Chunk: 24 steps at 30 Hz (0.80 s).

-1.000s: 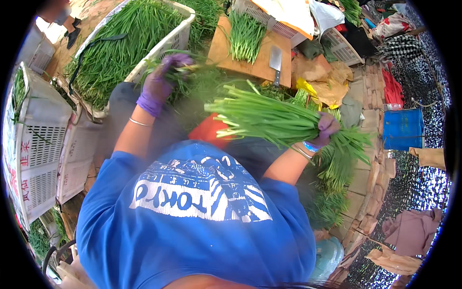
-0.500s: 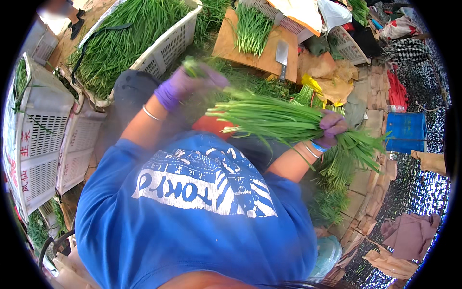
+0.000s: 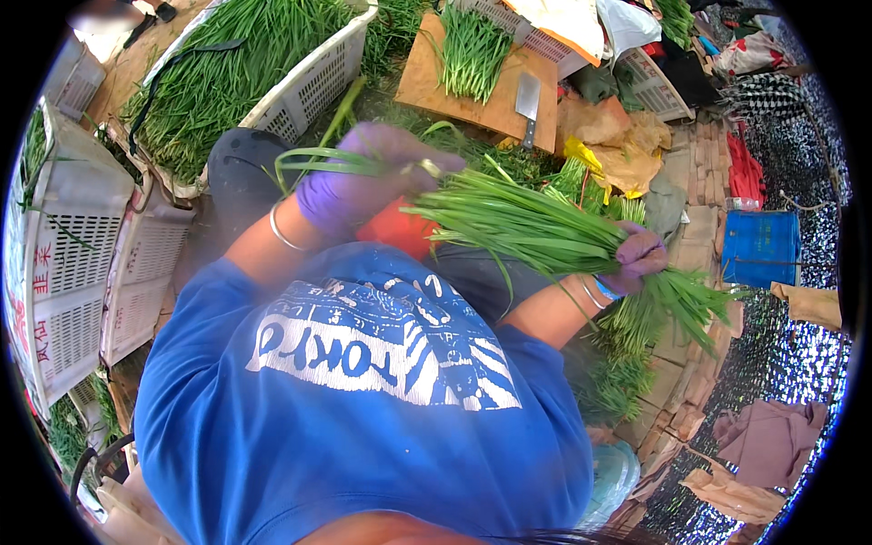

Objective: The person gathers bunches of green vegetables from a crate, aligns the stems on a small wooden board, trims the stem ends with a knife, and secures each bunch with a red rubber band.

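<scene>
My right hand (image 3: 639, 251), in a purple glove, is closed round the leafy part of a thick bunch of garlic chives (image 3: 522, 222). The pale cut ends of the bunch point left, toward my other hand, and the leaf tips droop off to the right. My left hand (image 3: 381, 168), gloved in purple too and slightly blurred, pinches a few loose garlic chives (image 3: 331, 163) close to the bunch's cut ends. Some of those blades stick out behind the left hand to the left and upward.
A wooden board (image 3: 422, 77) ahead bears a neat chive bundle (image 3: 472, 54) and a cleaver (image 3: 528, 100). Far left stands a white crate (image 3: 313, 86) heaped with chives; more crates (image 3: 77, 245) line the left. Chive bundles (image 3: 622, 363) lie right, near a blue bucket (image 3: 761, 247).
My left hand has come down and right, to the bunch's cut ends, and the blades it holds now trail left. The right hand with the bunch has shifted slightly right and down.
</scene>
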Available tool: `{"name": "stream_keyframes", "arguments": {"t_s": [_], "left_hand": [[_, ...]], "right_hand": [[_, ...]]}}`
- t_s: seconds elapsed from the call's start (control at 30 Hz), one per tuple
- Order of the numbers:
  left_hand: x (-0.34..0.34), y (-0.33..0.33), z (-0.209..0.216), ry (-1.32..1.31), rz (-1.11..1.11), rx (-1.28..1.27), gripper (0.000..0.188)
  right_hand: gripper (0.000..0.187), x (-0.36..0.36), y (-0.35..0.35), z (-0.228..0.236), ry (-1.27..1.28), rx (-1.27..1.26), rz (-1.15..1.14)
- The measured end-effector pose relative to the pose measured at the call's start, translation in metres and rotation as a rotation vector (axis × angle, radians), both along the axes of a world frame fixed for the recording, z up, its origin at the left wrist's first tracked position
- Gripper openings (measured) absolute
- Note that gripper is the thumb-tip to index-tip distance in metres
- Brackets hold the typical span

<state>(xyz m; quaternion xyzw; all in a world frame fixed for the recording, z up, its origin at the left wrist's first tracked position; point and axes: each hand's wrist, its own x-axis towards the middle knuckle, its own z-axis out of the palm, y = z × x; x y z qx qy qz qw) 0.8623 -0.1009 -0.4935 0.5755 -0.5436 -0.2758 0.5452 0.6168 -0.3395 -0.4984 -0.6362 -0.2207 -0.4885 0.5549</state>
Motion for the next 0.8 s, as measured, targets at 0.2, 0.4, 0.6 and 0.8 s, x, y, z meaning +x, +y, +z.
{"name": "stream_keyframes", "arguments": {"t_s": [0.2,0.4,0.6,0.8], "left_hand": [[0.060,0.011,-0.039,-1.029,0.468,0.545,0.036],[-0.010,-0.006,-0.006,0.224,-0.151,0.355,0.027],[-0.016,-0.013,-0.044,0.155,0.075,-0.079,0.011],[-0.013,-0.009,-0.043,0.451,0.475,-0.436,0.025]], "right_hand": [[0.010,-0.028,-0.002,0.011,-0.054,0.068,0.009],[0.008,-0.012,0.003,0.011,0.058,0.011,0.056],[0.012,0.001,0.014,0.009,0.028,0.119,0.098],[0.015,-0.009,-0.001,-0.007,-0.039,0.111,0.058]]}}
